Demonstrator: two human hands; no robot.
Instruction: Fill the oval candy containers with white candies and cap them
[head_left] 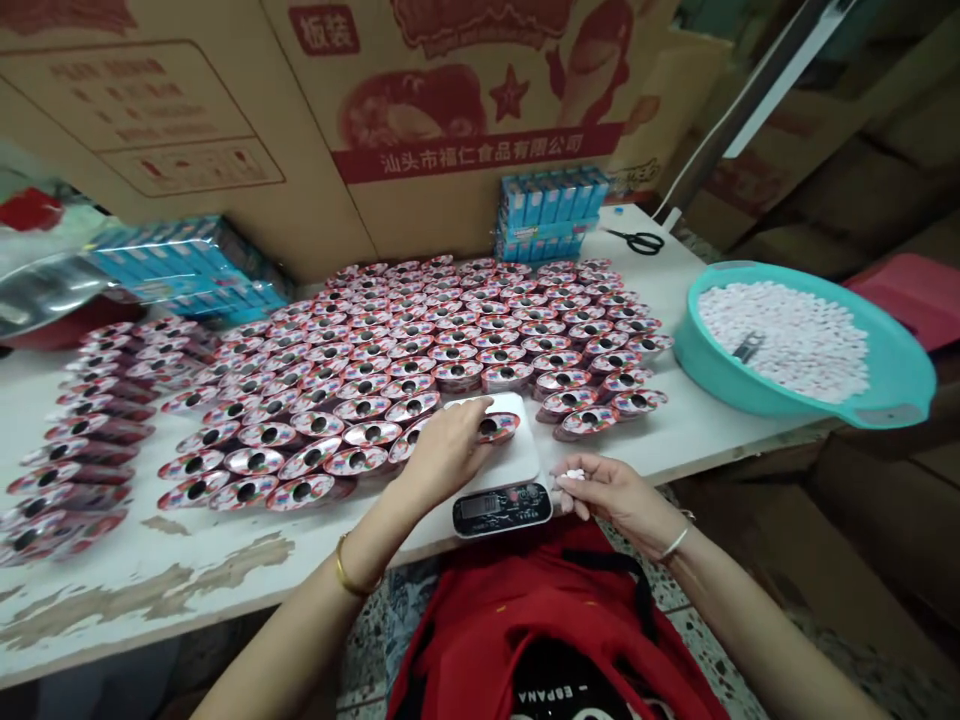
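Note:
My left hand [442, 450] rests on a small white kitchen scale [501, 478] at the table's front edge, its fingers closed on a red oval tin [498, 427] that sits on the scale's plate. To the right of the scale, my right hand [611, 490] is curled shut on a few small white candies [573, 476]. Many open red oval tins [420, 350] lie in rows across the white table [225, 560] behind the scale.
A teal basin [892, 385] of white candies with a metal clip stands at right. Blue packs [551, 212] and scissors [637, 240] lie at the back. More blue packs [191, 268] sit at left, cardboard boxes behind. A red bag [555, 630] lies on my lap.

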